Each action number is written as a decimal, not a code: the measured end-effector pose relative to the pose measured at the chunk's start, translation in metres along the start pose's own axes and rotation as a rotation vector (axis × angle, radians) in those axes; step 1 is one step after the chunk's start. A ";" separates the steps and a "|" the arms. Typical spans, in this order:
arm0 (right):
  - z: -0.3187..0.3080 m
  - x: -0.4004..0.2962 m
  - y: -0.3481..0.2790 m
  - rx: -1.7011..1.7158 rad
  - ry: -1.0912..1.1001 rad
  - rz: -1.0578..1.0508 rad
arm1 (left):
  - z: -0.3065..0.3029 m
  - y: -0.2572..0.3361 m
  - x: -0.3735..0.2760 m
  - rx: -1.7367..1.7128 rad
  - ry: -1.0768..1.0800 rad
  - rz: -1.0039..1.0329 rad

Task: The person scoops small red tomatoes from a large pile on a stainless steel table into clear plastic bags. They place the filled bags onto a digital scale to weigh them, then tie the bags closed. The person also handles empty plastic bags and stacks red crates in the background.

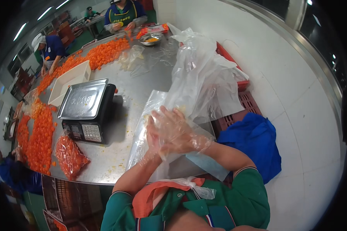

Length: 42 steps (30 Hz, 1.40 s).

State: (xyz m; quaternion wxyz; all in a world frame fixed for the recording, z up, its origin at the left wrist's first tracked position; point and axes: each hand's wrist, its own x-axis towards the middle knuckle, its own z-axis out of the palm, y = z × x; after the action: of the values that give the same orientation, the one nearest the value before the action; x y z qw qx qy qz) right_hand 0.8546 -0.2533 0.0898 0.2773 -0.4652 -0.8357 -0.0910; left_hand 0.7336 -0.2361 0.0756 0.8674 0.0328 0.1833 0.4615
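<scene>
My left hand (153, 135) and my right hand (179, 135) both wear thin clear plastic gloves. They meet in front of my chest, the right laid across the left, its fingers spread. The left fingers are mostly covered, and I see nothing held between the hands. Beneath them lies a stack of clear plastic bags or sheets (140, 144) on the steel table (104, 170). Left of my hands stands a digital weighing scale (82, 99) with a bare metal pan. In front of it rests a clear bag of round orange pieces (70, 157), apparently egg yolks.
Loose orange yolks (40, 138) cover the table's left and far sides. A white plastic bin (72, 80) sits behind the scale. Crumpled plastic liners (193, 66) drape over a red crate (243, 83); blue cloth (251, 144) lies right. Several co-workers (124, 16) stand around the table.
</scene>
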 end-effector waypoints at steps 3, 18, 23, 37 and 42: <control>0.029 0.021 0.015 -0.033 0.002 0.183 | -0.024 0.022 0.001 -0.359 -0.583 -0.457; 0.009 0.022 0.046 1.094 0.245 0.776 | -0.013 0.038 0.013 0.590 -0.062 -0.147; -0.045 0.028 0.104 1.181 0.594 0.794 | -0.058 0.059 0.067 0.650 0.133 -0.049; -0.358 0.036 0.218 0.587 1.287 0.288 | -0.051 0.046 0.112 0.770 0.321 -0.076; -0.423 0.043 0.205 0.453 1.467 0.235 | -0.090 0.063 0.141 0.595 0.306 -0.156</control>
State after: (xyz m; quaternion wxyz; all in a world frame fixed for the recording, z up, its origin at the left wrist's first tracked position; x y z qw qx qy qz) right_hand 1.1672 -0.2825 0.4424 0.8557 -0.3037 -0.3816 -0.1728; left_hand 0.7242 -0.0959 -0.0340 0.8150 0.2003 0.4399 0.3196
